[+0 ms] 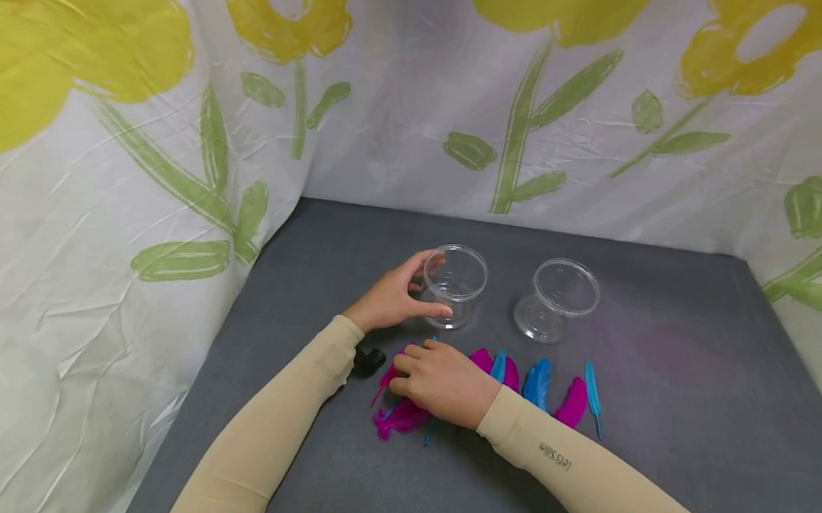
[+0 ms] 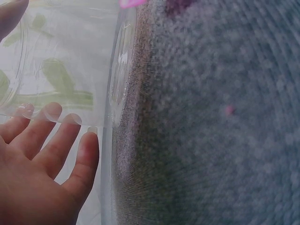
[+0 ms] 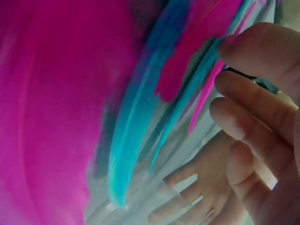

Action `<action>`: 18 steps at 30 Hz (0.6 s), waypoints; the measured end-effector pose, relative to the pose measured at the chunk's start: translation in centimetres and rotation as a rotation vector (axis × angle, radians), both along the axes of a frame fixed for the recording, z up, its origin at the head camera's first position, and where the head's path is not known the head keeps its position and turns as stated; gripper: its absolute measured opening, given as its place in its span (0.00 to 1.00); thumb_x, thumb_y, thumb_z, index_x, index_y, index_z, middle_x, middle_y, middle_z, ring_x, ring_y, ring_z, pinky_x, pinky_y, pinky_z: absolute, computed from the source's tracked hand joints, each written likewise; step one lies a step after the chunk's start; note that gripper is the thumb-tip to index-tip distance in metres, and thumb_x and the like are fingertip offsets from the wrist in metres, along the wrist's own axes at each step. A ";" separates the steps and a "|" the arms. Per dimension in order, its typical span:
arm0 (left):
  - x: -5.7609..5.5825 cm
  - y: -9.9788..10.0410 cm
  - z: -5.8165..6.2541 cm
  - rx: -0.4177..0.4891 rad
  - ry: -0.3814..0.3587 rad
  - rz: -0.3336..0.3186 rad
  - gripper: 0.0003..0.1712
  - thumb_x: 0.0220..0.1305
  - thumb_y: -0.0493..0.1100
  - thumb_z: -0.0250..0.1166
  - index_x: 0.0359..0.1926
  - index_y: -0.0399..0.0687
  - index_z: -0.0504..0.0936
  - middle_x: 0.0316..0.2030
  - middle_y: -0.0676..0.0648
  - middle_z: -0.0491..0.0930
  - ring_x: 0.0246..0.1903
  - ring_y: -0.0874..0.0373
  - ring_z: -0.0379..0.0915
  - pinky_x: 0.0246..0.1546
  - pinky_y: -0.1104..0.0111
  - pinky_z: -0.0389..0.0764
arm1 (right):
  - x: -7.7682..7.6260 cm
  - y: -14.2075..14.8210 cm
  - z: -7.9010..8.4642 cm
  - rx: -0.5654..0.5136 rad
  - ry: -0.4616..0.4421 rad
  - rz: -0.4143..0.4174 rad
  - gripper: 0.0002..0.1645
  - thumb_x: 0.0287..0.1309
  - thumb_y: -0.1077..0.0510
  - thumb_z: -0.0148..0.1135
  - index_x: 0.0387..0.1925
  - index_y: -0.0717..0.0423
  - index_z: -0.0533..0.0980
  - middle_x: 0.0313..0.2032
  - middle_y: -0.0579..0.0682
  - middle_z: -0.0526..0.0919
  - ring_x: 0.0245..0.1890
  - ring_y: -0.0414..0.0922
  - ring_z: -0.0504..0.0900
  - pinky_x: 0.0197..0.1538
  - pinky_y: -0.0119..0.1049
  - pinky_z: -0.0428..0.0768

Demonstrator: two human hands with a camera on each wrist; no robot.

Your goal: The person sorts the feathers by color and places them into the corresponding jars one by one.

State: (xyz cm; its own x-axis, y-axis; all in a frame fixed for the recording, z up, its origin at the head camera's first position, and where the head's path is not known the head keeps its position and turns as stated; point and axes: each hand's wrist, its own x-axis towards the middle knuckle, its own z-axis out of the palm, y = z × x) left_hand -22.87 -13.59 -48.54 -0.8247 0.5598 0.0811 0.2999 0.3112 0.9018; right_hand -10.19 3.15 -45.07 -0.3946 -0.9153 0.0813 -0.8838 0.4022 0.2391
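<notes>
My left hand point(image 1: 399, 291) holds a clear plastic cup point(image 1: 456, 300) upright on the table, thumb on its near side and fingers round the far left side. The left wrist view has those fingertips point(image 2: 84, 145) against its see-through wall. Over a loose pile of pink feathers point(image 1: 400, 418) and blue feathers point(image 3: 136, 122) is my right hand point(image 1: 451, 383), fingers loosely bent. In the right wrist view its thumb and forefinger stand slightly apart beside a thin blue feather point(image 3: 194, 79) and a pink quill; no feather is plainly pinched.
A second clear plastic container point(image 1: 567, 286) stands right of the held cup. Several feathers lie to the right, including a blue one point(image 1: 592, 394) and a pink one point(image 1: 573, 402). A small black object point(image 1: 370, 362) is by my left wrist. Flower-patterned cloth point(image 1: 393, 158) borders the grey table point(image 1: 664, 368).
</notes>
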 end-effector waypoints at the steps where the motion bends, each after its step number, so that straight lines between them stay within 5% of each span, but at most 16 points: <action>1: 0.0 0.0 0.0 0.001 0.001 0.000 0.58 0.60 0.60 0.82 0.84 0.62 0.59 0.80 0.54 0.68 0.77 0.55 0.67 0.73 0.51 0.76 | 0.0 -0.1 -0.1 -0.002 0.005 0.001 0.07 0.67 0.55 0.75 0.43 0.38 0.90 0.38 0.40 0.85 0.37 0.40 0.80 0.41 0.34 0.79; 12: 0.1 -0.2 0.2 0.008 0.002 -0.002 0.57 0.60 0.60 0.82 0.83 0.69 0.59 0.80 0.50 0.68 0.77 0.54 0.67 0.73 0.50 0.76 | -0.4 -1.4 -0.7 0.013 0.030 0.011 0.06 0.68 0.56 0.71 0.40 0.39 0.89 0.38 0.38 0.86 0.38 0.39 0.82 0.43 0.33 0.80; 18: 0.2 -0.1 0.4 0.011 -0.005 -0.010 0.57 0.61 0.57 0.82 0.84 0.66 0.59 0.81 0.50 0.67 0.78 0.52 0.67 0.73 0.49 0.75 | -0.7 -0.6 -0.1 -0.092 -0.026 0.010 0.04 0.63 0.56 0.73 0.39 0.42 0.87 0.36 0.39 0.85 0.38 0.39 0.81 0.43 0.33 0.80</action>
